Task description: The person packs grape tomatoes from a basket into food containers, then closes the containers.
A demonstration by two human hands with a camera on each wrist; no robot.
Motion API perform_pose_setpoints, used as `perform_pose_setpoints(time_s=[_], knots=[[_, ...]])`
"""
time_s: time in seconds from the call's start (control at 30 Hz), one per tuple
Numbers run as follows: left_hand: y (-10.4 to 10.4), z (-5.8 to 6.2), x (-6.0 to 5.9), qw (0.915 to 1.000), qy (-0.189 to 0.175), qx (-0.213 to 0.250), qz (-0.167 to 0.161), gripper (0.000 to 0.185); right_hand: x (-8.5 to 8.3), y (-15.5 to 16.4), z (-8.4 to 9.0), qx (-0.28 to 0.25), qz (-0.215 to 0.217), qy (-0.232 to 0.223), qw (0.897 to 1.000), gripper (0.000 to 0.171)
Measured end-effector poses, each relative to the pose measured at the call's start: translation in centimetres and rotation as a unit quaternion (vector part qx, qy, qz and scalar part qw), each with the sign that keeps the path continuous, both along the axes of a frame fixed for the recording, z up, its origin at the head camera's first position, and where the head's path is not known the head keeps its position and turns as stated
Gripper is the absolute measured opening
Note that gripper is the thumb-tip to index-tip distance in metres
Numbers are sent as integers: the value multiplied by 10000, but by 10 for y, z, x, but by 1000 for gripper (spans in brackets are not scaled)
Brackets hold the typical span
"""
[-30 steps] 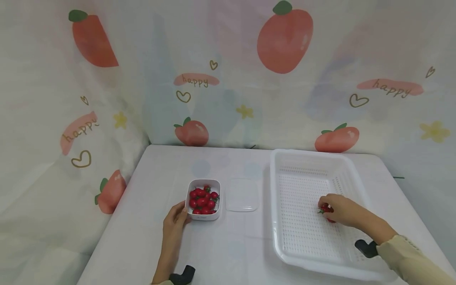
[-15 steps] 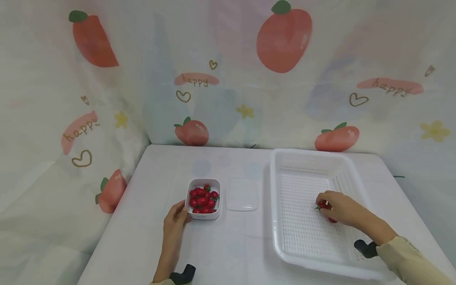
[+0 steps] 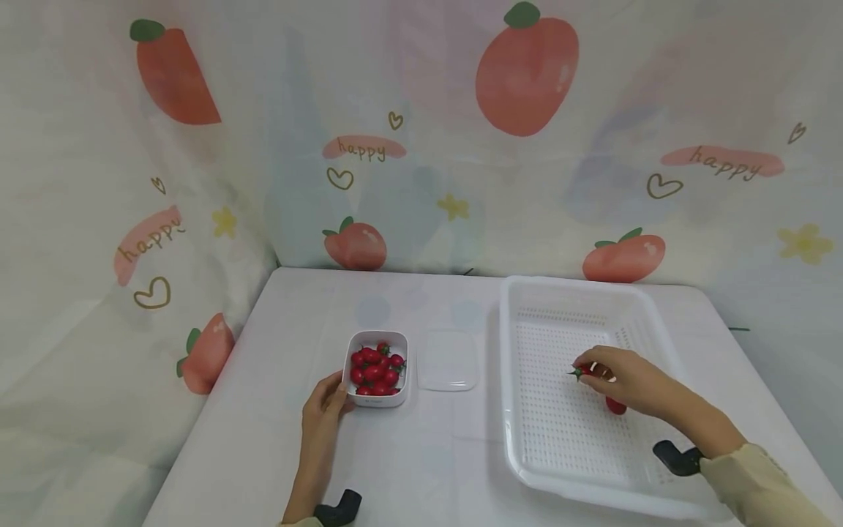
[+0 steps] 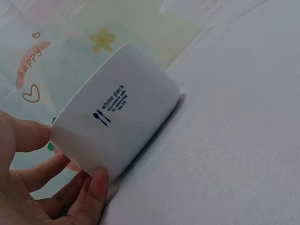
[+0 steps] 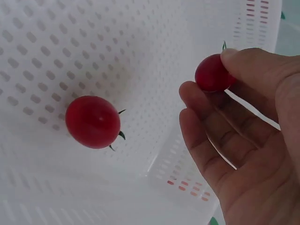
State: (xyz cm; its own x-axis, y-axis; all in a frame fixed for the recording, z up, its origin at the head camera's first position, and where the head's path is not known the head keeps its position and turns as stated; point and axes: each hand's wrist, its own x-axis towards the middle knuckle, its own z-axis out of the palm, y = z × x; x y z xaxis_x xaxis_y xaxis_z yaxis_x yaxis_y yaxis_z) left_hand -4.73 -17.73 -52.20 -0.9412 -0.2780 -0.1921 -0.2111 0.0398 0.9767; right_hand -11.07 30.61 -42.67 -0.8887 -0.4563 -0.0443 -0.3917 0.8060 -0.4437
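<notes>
My right hand [image 3: 635,380] pinches a red cherry tomato [image 5: 212,73] with a green stem between thumb and fingers, over the white perforated basket [image 3: 536,432]. A second cherry tomato [image 5: 93,122] lies on the basket floor below that hand; in the head view it shows just under the palm. On the left, a small white square container [image 4: 136,93] printed "white pack" stands on the table, with several cherry tomatoes [image 3: 373,372] inside. At its near left corner my left hand [image 3: 320,417] holds it, thumb at the rim and fingertips lower on the wall.
A clear plastic lid [image 3: 447,360] lies flat between the container and the basket. White cloth covers the table [image 3: 421,454]. Behind and to the left hangs a fruit-patterned curtain [image 3: 421,95]. The basket's raised rim [image 3: 506,366] stands between the right hand and the container.
My right hand has lifted slightly and shifted left with one cherry tomato in its fingertips, leaving the other more exposed on the basket floor. The left hand and container stay put.
</notes>
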Motion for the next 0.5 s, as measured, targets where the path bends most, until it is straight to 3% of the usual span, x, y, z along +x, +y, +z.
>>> perform_pose_setpoints(time_s=[0.5], knots=[[0, 0, -1, 9999, 93, 57, -67, 41, -4, -23, 29, -1097, 74, -399, 9931, 21]])
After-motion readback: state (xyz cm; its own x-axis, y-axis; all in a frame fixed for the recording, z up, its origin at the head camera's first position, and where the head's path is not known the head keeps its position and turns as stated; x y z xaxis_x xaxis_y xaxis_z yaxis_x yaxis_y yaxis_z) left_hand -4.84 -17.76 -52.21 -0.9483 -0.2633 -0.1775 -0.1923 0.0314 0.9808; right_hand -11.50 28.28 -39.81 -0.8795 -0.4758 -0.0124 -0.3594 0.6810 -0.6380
